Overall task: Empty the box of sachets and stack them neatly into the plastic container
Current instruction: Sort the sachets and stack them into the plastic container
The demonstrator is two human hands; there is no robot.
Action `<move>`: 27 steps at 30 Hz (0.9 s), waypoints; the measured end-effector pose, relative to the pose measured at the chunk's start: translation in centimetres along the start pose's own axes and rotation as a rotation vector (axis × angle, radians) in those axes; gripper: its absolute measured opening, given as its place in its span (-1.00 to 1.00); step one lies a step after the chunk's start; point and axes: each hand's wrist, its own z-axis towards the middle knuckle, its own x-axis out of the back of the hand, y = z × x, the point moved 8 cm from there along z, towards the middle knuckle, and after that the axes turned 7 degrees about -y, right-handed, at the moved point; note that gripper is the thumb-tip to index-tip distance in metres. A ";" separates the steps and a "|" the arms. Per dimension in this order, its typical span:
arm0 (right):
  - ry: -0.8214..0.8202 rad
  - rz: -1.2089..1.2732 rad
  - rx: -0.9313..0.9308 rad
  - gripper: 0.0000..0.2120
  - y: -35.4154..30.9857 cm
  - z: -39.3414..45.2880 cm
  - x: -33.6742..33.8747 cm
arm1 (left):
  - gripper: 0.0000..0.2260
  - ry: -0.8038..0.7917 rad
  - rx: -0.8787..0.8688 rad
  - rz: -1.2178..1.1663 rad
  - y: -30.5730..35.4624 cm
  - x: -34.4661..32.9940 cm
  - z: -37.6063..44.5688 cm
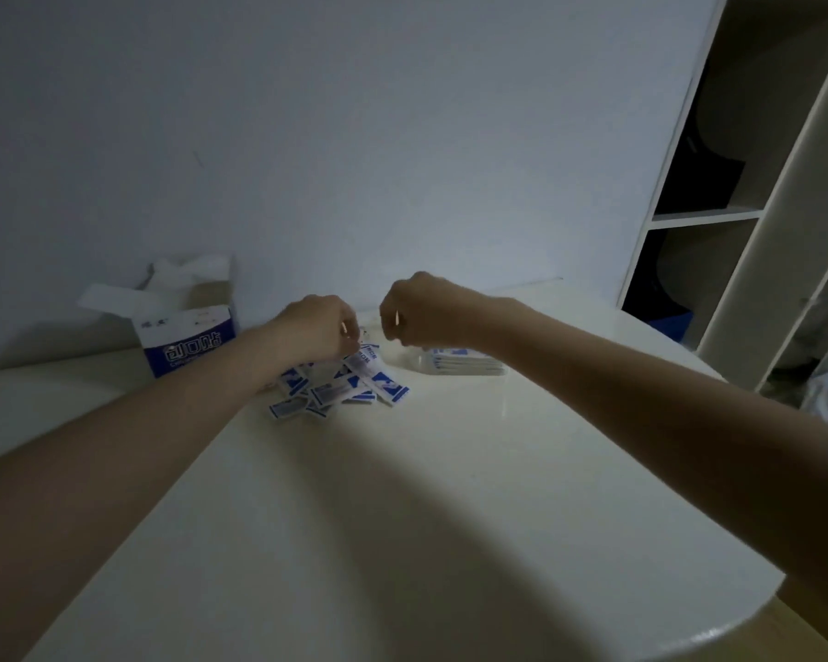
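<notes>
Several blue-and-white sachets (340, 391) lie in a loose pile on the white table (402, 494). My left hand (314, 327) hovers over the pile's far side, fingers curled down, and pinches the top end of one tilted sachet (366, 363). My right hand (426, 310) hangs just to the right with its fingers curled; I see nothing in it. Under and right of it stands the clear plastic container (469, 370) with sachets stacked flat inside. The open blue-and-white box (187, 336) stands at the left by the wall.
A plain wall rises close behind the table. A white shelf unit (737, 217) with dark compartments stands at the right. The table's rounded front edge (689, 637) curves at the lower right, with wooden floor beyond.
</notes>
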 end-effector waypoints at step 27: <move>0.073 1.061 -0.275 -0.82 0.6 1.1 -4.8 | -0.98 0.103 0.091 -1.192 -5.9 -1.7 -3.2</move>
